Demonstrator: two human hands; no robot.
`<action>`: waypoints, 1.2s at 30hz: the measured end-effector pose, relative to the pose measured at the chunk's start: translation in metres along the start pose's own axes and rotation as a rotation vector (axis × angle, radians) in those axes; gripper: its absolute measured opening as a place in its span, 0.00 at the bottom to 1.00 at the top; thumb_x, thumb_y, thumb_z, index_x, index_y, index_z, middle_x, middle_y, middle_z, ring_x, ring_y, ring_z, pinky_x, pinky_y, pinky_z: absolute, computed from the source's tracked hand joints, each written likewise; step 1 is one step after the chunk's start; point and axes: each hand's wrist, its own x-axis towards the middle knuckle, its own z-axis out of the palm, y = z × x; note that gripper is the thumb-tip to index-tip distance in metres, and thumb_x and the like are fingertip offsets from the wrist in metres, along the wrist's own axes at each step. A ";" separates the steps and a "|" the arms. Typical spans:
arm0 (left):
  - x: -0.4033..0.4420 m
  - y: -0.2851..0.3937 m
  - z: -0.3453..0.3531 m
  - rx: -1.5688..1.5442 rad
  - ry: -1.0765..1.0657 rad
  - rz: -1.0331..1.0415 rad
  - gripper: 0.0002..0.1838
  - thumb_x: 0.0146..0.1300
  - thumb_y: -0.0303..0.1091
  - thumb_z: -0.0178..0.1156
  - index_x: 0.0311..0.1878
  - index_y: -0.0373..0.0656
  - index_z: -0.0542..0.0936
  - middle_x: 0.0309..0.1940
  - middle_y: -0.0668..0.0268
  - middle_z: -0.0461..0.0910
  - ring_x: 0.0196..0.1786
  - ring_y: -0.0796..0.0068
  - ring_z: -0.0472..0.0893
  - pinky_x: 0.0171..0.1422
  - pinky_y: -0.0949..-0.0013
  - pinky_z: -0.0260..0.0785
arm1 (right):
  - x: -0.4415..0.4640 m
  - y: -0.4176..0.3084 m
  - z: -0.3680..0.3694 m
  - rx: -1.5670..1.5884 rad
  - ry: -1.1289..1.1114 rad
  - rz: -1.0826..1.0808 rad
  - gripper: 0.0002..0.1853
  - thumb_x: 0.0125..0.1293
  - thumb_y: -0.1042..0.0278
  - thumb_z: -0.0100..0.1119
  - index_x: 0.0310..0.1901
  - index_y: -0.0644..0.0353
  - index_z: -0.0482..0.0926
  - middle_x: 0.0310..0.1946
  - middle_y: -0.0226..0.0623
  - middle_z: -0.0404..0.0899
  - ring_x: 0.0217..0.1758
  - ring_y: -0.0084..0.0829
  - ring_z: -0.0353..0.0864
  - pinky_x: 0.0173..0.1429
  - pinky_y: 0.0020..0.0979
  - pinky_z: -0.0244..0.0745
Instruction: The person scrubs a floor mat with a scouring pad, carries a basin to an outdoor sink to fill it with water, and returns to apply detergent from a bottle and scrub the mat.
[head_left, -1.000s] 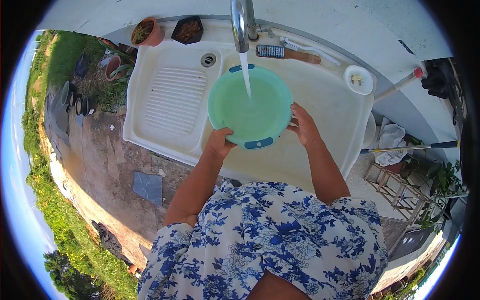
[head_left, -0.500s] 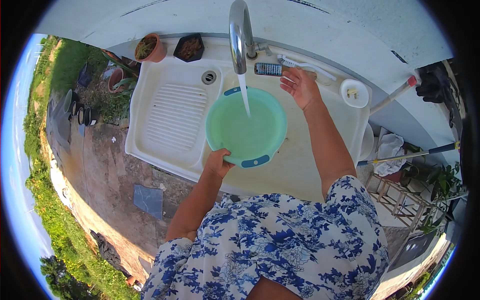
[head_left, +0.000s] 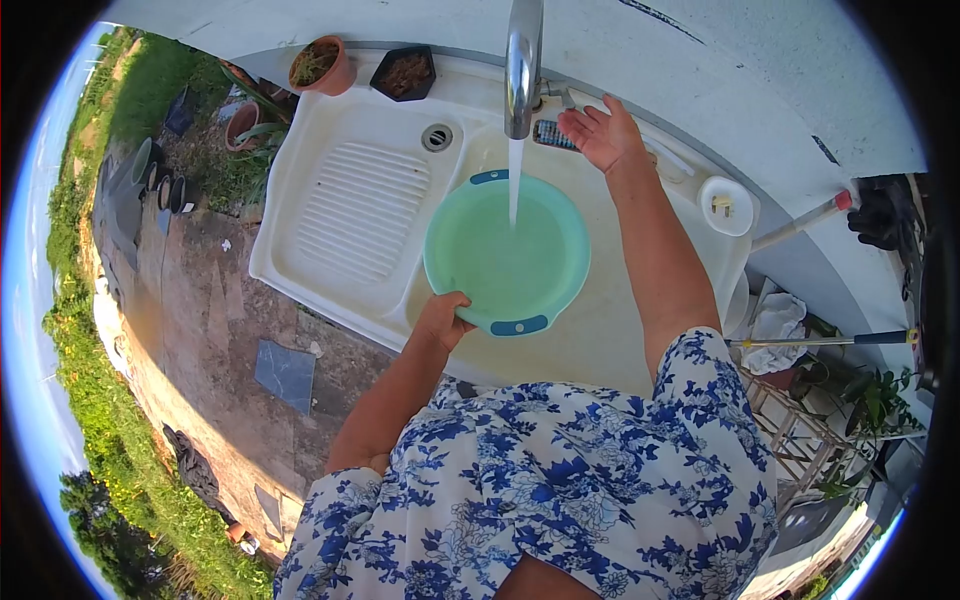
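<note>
The left hand pinches the lower-left rim of the green basin (head_left: 583, 264), which lies mid-frame below the tap's stream; the fingers of this left hand (head_left: 442, 322) are hidden underneath. Farther off, at upper centre, the right hand (head_left: 612, 142) is nearer the tap (head_left: 522, 75), its grip loose, holding nothing visible. The lever (head_left: 557, 90) lies just above its fingertips; contact is unclear. This hand partly hides a brush (head_left: 552, 134); the frame crops the tap's top.

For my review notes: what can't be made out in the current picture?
All in the head view:
Brush: handle mostly hidden behind the right hand.
Left hand: most fingers hidden by the basin.
Faucet: top cut off by the picture's upper edge.
White dish: pieces inside too small to identify.
</note>
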 end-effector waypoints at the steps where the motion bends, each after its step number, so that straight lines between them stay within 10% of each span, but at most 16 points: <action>1: 0.001 -0.001 -0.001 -0.001 0.001 -0.002 0.30 0.53 0.22 0.48 0.63 0.33 0.66 0.56 0.53 0.73 0.55 0.55 0.78 0.55 0.51 0.77 | 0.001 0.000 0.001 0.014 -0.007 -0.008 0.38 0.73 0.58 0.45 0.73 0.71 0.40 0.70 0.64 0.50 0.64 0.56 0.67 0.63 0.51 0.72; 36: 0.015 -0.012 -0.002 -0.034 0.002 -0.006 0.29 0.53 0.22 0.48 0.62 0.32 0.66 0.55 0.53 0.73 0.55 0.55 0.78 0.54 0.51 0.77 | -0.012 -0.019 0.023 0.084 -0.043 0.069 0.38 0.74 0.52 0.39 0.74 0.65 0.36 0.70 0.71 0.43 0.67 0.61 0.63 0.67 0.50 0.69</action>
